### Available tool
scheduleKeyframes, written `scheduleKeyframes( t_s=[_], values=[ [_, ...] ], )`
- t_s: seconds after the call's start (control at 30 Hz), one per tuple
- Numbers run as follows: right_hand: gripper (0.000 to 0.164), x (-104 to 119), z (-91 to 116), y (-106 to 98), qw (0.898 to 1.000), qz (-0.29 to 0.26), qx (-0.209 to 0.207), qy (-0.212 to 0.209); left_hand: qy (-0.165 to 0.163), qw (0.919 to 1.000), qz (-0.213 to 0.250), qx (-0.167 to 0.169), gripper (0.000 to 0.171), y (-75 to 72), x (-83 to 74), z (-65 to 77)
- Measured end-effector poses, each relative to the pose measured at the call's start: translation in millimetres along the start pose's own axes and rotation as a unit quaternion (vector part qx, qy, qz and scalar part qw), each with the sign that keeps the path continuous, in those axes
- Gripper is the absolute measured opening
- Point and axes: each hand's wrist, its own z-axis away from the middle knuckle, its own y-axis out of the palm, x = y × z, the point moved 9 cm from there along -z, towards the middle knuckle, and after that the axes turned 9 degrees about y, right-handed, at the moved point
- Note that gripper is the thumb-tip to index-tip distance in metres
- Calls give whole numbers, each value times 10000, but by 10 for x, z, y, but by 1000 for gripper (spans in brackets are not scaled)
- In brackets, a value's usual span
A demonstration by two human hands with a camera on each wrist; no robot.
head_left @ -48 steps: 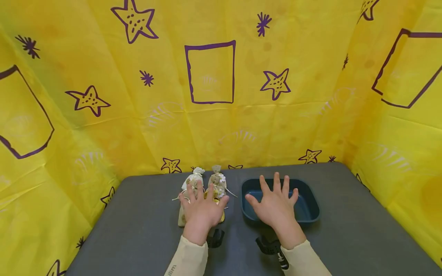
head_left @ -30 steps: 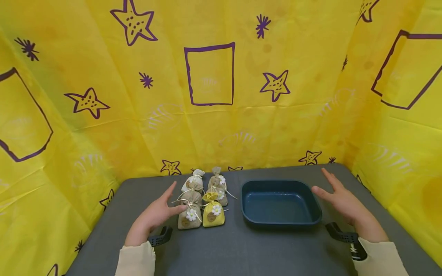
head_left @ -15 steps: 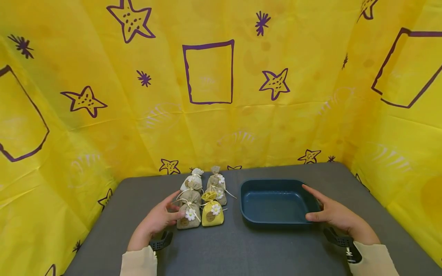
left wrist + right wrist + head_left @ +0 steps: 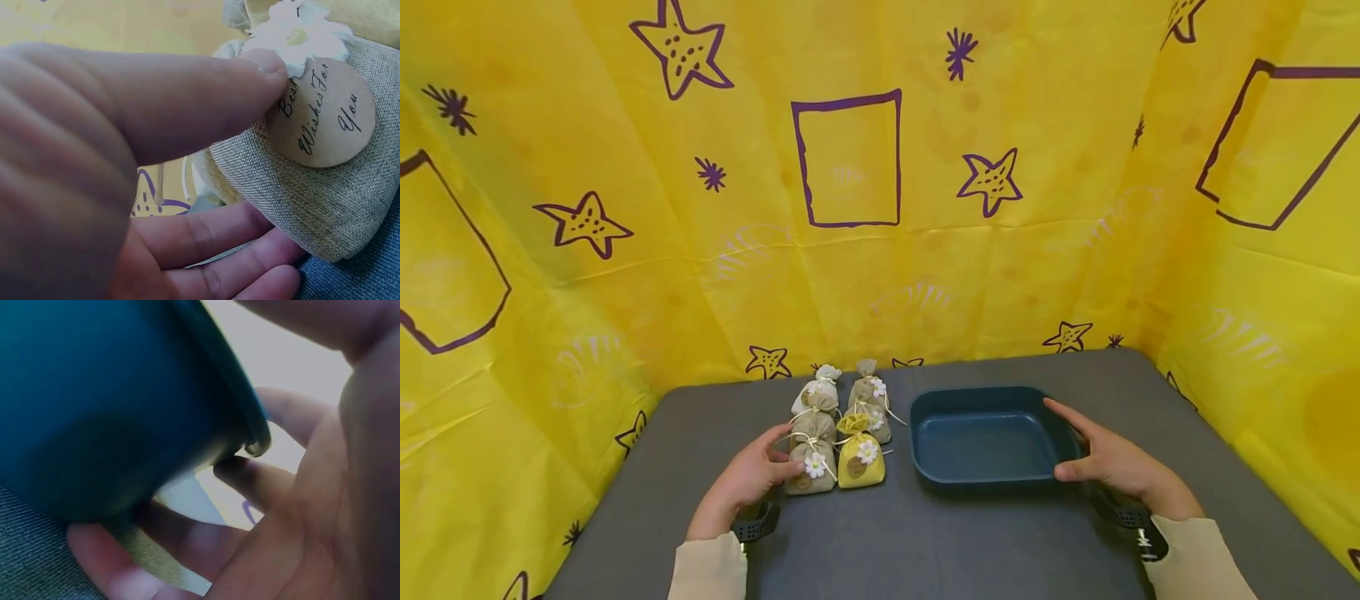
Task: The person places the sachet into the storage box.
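Observation:
My left hand is at the front left drawstring pouch, a grey-beige cloth one with a white flower. In the left wrist view the thumb lies over its round "Best Wishes For You" tag, with the fingers curled behind its lower side. A yellow pouch stands to its right, and several beige and white pouches are lined up behind. My right hand grips the right end of a dark blue rectangular tray; its thumb is at the front corner and its fingers reach round the end wall.
Everything stands on a grey table. A yellow cloth with purple stars closes off the back and both sides. Dark wrist straps sit below both hands.
Both hands swung apart from above the pouches and tray, then closed in on their outer sides. The tray has shifted slightly left with my right hand; the pouches stay about where they were.

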Motion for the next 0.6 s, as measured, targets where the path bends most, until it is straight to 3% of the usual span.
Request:
scheduleKeyframes(
  t_s=[0.37, 0.6],
  values=[
    [91, -44, -30, -12, 9998, 82, -158, -24, 51, 9999, -101, 131, 87, 77, 10, -14],
    [98, -69, -53, 24, 9994, 273, -135, -170, 18, 9996, -267, 103, 84, 76, 24, -45]
  ],
)
